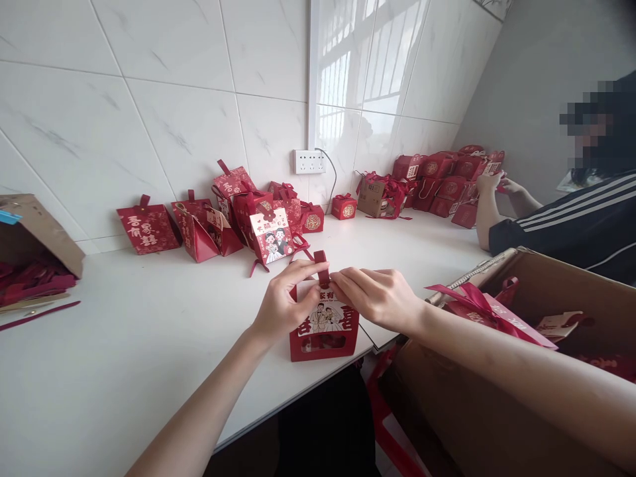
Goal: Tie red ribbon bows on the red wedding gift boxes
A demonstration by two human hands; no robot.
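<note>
A red wedding favor box [322, 346] stands upright near the table's front edge, with a printed couple and a small clear window on its front. From its top rises a dark red ribbon loop [322, 268]. My left hand [289, 298] grips the box's upper left, its thumb on the front panel and index finger reaching to the loop. On the other side my right hand [375, 296] has its fingers bent together at the top edge beside the loop's base. Those fingertips partly hide the printed top, so their exact hold is unclear.
Several red favor boxes [272, 240] stand along the tiled wall, with more piled at the far right [437, 177]. An open cardboard carton [586, 291] holds boxes at my right. Another carton [44, 228] with ribbons lies at left. A co-worker [556, 218] sits at right.
</note>
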